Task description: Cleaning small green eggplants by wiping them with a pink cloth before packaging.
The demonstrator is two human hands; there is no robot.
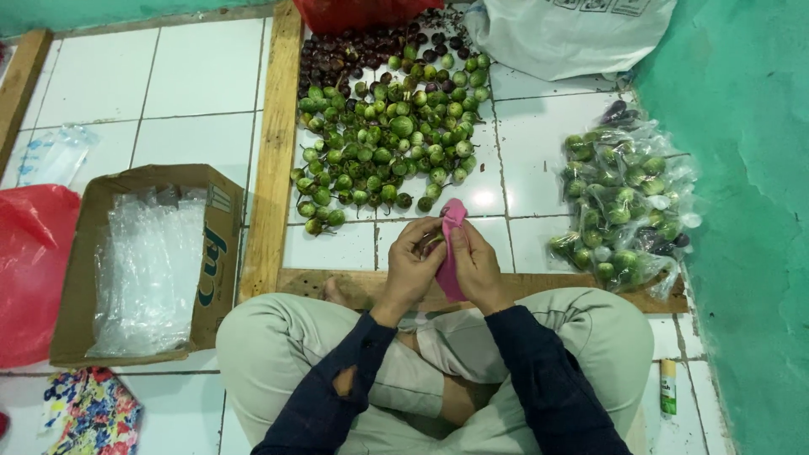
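The fingers (425, 240) of the left hand (410, 271) were curled and pressed around a pink plastic bag (452, 221), with what looked like a small green eggplant half hidden against the palm. The right hand (476, 268) pinched the same bag from the other side, thumb over its edge, so the bag stood upright between both hands at the lower centre of the frame, its top poking just above the fingertips.

By the look of it, the step in hand was opening or filling the bag; the next move would call for parting its mouth while keeping the grip.

Just above the hands, a heap of small green eggplants (388, 139) lay on the white tiled floor (202, 76), darker purple ones (354, 52) behind. Filled clear bags (628, 202) were piled at right. At left, a cardboard box (215, 253) held empty clear bags.
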